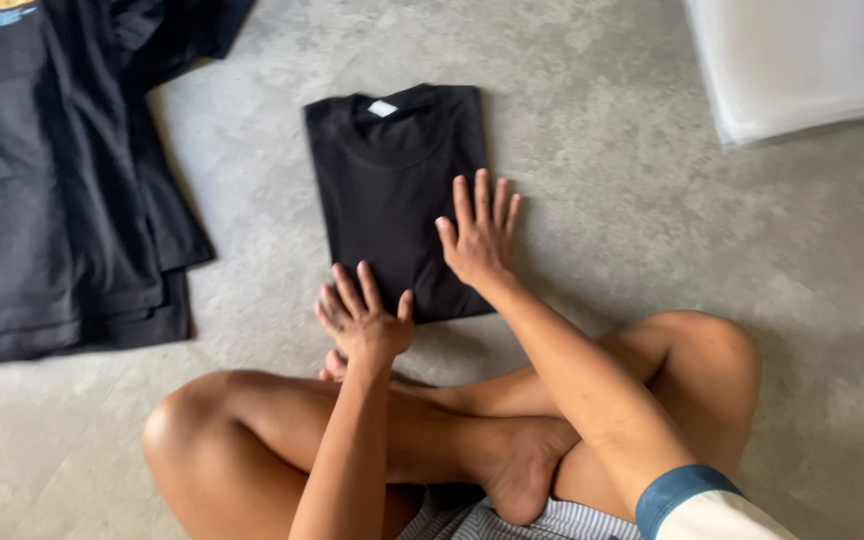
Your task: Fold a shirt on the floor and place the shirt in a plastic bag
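Nearest the camera are the person's crossed bare legs, a strip of striped cloth at the lap and a white sleeve with a teal cuff on the right arm, all low in the head view. Both forearms reach forward from there over the grey concrete floor [642, 190]. The left hand [362, 318] lies flat with fingers spread, palm down, on the near left corner of a folded black T-shirt [392, 190]; it grips nothing. The right hand [479, 235] is likewise flat and fanned out, pressing on the shirt's right edge a little farther out, its fingertips partly over the floor beside the fabric; it too holds nothing. The folded shirt lies straight ahead of the knees, a neat rectangle whose long axis runs away from the person, with the collar and its small white label [383, 108] at the far end and the folded hem nearest the hands. The left hand is closer to the body, the right reaches deeper along the shirt's side. Well off to the left lies a spread stack of dark garments [62, 200]; at the upper right, apart from the shirt, sits a pile of clear plastic bags [797, 65].
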